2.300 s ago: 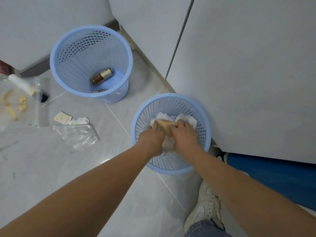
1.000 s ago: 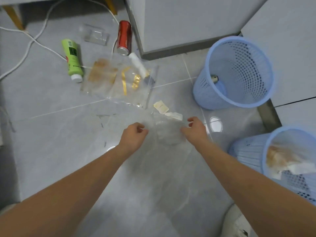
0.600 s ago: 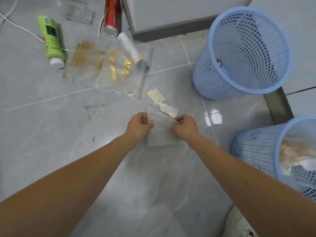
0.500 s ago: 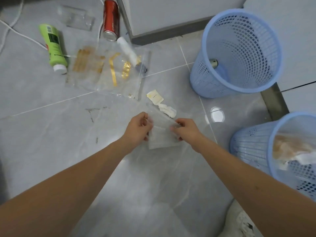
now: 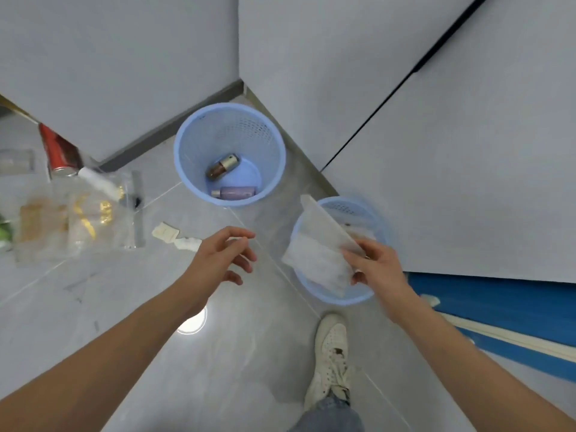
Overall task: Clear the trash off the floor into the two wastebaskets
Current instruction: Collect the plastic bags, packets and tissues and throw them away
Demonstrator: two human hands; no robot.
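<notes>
Pinched between my right hand's point(image 5: 378, 269) thumb and fingers, the clear plastic bag point(image 5: 321, 251) hangs over the near wastebasket point(image 5: 336, 299), which already holds crumpled paper. My left hand point(image 5: 223, 257) hovers beside it, fingers loosely spread and holding nothing. Two small bottles lie in the far wastebasket point(image 5: 187, 169), and paper scraps point(image 5: 174, 236) lie on the floor point(image 5: 156, 307).

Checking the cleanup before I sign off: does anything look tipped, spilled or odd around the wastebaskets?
Both wastebaskets stand upright, nothing spilled. Trash remains on the floor: a red can, clear bags and paper scraps. The right hand holds a clear bag over the nearer one.
</notes>
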